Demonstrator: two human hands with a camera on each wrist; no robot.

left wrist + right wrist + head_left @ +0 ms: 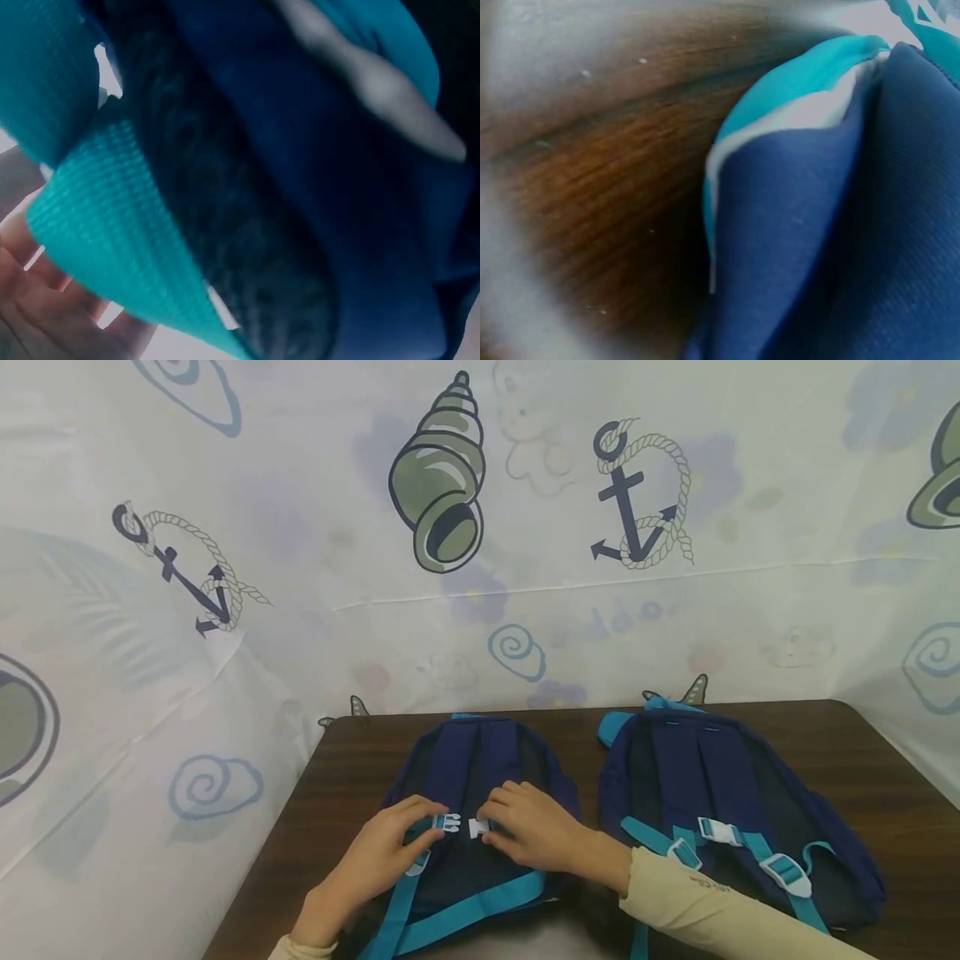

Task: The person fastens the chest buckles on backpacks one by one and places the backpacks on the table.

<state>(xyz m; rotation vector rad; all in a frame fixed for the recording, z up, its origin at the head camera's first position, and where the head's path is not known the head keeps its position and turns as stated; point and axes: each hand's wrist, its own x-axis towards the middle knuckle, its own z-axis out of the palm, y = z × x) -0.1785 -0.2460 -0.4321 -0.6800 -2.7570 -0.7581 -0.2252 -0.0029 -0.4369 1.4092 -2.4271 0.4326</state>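
A navy backpack (468,752) with turquoise straps lies on the table, its strap side up. Between finger and thumb, my left hand (393,843) pinches the pronged half of a white buckle (447,822). My right hand (536,827) holds the socket half (477,828), facing it across a small gap; the two halves are apart. In the left wrist view, a wide turquoise strap (127,225) covers part of the left hand (52,307). The right wrist view shows navy fabric (795,217) with turquoise and white edging; the right hand is out of that view.
On the right lies a second navy backpack (678,752), its white buckle (718,832) joined across turquoise straps. Both bags rest on a dark brown wooden table (352,760). A pale cloth (315,468) printed with shells and anchors hangs behind the table and at its sides.
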